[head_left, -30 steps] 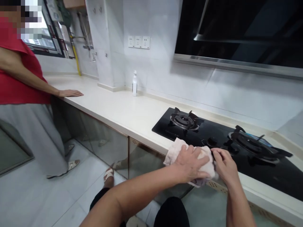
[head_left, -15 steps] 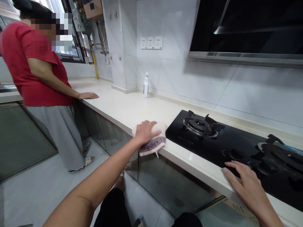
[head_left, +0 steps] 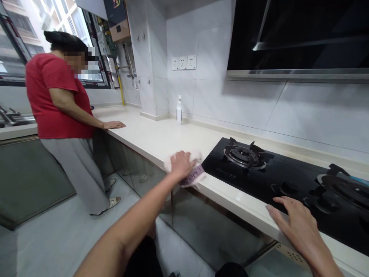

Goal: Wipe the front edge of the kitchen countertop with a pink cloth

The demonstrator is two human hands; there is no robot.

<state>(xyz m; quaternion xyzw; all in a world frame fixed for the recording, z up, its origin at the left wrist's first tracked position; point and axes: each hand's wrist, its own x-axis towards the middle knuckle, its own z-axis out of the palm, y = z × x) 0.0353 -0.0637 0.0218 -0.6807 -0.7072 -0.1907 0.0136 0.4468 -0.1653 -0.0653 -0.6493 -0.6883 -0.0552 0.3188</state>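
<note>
My left hand [head_left: 181, 164] presses a pale pink cloth [head_left: 193, 174] with a purple band onto the front edge of the cream countertop [head_left: 155, 136], just left of the black glass gas hob [head_left: 276, 181]. The cloth hangs slightly over the counter's edge. My right hand [head_left: 296, 223] lies flat with fingers spread on the counter's front strip, its fingertips reaching the hob's near edge beside a control knob [head_left: 285, 188]. It holds nothing.
Another person in a red top [head_left: 54, 96] stands at the left, one hand [head_left: 113, 124] resting on the counter. A white spray bottle [head_left: 179, 110] stands by the tiled wall. Two burners [head_left: 245, 154] sit on the hob, under a dark extractor hood [head_left: 296, 34].
My left hand carried the cloth from the hob's front edge leftward along the counter. My right hand let go of the cloth and settled flat by the hob. The view shifted up and left.
</note>
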